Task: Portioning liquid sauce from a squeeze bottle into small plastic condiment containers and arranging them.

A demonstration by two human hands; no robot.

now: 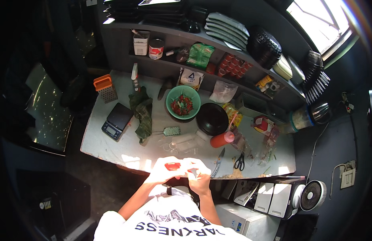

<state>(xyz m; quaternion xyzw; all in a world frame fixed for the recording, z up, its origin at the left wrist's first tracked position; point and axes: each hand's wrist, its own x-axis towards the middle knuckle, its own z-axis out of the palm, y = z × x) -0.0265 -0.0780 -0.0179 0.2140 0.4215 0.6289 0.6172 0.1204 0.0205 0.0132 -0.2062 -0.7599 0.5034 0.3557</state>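
In bright sunlight at the table's front edge, my left hand (pixel 162 171) holds a small red item (pixel 172 166), which looks like a little sauce cup. Against it, my right hand (pixel 200 175) has its fingers bent close together; glare hides whether they grip anything. Just beyond lie clear plastic cups and lids (pixel 173 145) and a small flat grater (pixel 172 131). A squeeze bottle of red sauce (pixel 219 140) lies tilted behind my right hand. To its right are a knife (pixel 218 162) and black-handled scissors (pixel 240 162).
Farther back stand a green bowl of red chillies (pixel 183 102) and a round black lid (pixel 212 119). At left are a digital scale (pixel 117 121), a dark green cloth (pixel 141 114) and a box grater (pixel 106 89). Red-filled cups (pixel 234 65) sit on the shelf.
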